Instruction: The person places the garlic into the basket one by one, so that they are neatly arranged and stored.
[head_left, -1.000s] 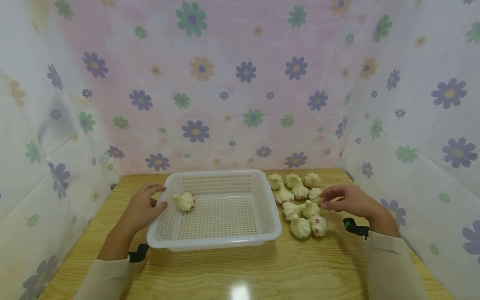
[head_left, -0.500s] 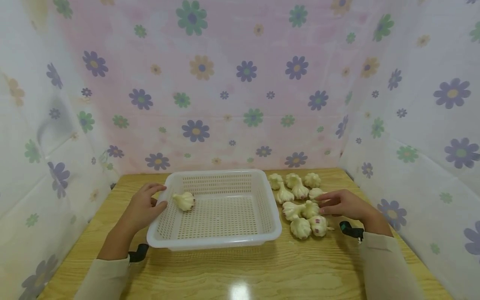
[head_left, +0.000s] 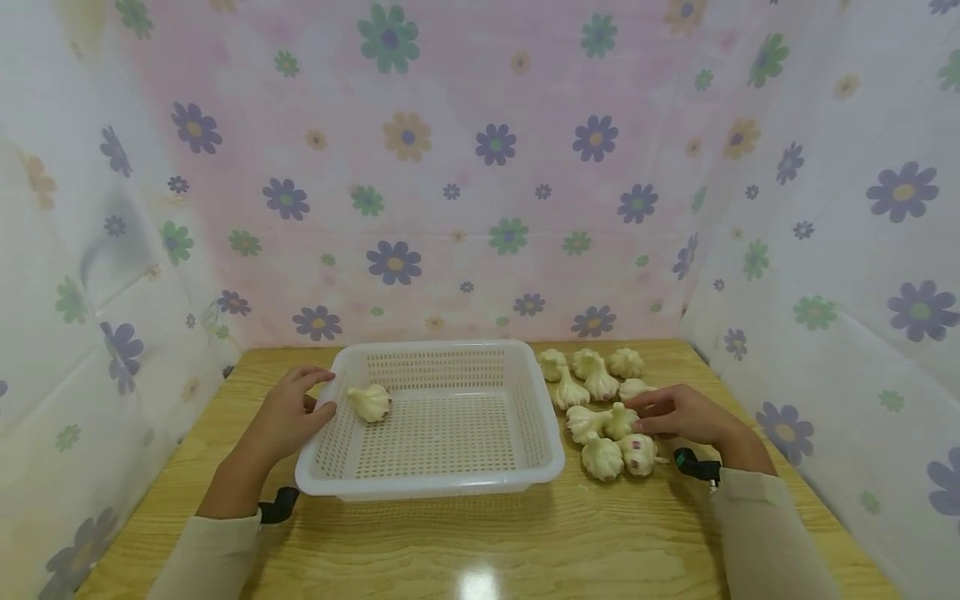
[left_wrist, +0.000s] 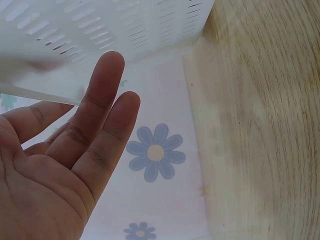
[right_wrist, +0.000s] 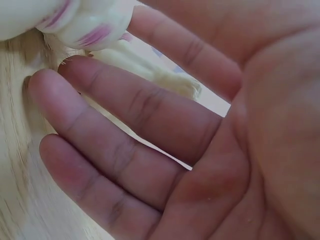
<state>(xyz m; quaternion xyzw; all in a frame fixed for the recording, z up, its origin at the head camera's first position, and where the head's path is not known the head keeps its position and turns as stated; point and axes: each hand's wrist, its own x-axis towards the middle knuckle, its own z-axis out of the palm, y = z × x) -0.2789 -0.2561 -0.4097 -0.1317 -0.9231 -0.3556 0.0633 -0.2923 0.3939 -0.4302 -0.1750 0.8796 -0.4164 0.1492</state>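
A white plastic basket point(head_left: 431, 483) stands on the table, with one garlic bulb point(head_left: 371, 403) lying at its left side. My left hand point(head_left: 288, 414) rests at the basket's left rim, thumb and fingertips touching it. In the left wrist view, the middle and ring fingers point(left_wrist: 107, 82) stretch out straight beside the slotted wall. To the right of the basket lie several garlic bulbs point(head_left: 602, 458), some with purple marks. My right hand point(head_left: 686, 414) reaches in from the right, its fingertips at a bulb point(head_left: 621, 421) in the group's middle. The right wrist view shows its fingers point(right_wrist: 120, 155) loosely extended.
The wood-grain table point(head_left: 465, 542) carries everything. Flower-print cloth point(head_left: 480, 208) hangs behind the table and along both sides. A small black device point(head_left: 279, 505) sits at the left wrist, and another black device point(head_left: 696, 465) at the right.
My right hand has moved left and slightly toward me, its fingertips coming to the middle bulb. The left hand and the basket have stayed in place.
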